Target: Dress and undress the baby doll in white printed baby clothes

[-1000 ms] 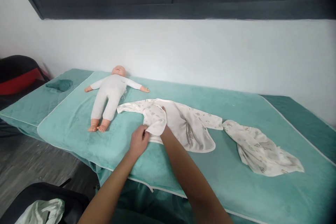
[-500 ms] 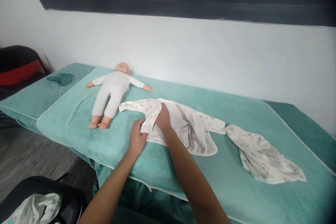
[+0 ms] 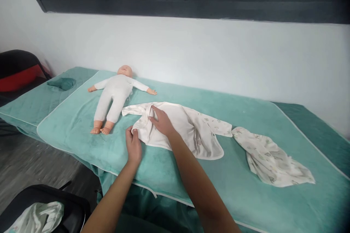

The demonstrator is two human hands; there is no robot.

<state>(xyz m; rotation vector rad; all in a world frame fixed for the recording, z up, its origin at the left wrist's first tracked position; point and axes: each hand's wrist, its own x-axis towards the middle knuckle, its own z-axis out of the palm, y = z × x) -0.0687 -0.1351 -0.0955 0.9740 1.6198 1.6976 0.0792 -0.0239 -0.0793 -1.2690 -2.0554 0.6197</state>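
A white baby shirt with a small print on its sleeves lies spread on the bed, its front opened out. My left hand pinches the lower corner of the shirt's left front panel between thumb and fingers. Over the same panel, near the neckline, rests my right hand, with thumb and index finger apart and touching the cloth. A baby doll in a white body suit lies on its back beyond the left sleeve, arms spread.
Crumpled printed baby clothing touches the shirt's right sleeve. The green padded bed runs along the wall under a window. A black chair with a folded printed cloth stands at front left; a black and red chair is behind.
My left hand has moved left with the panel's corner, folding the panel outward. The right hand has come out from under the panel and moved left onto it.
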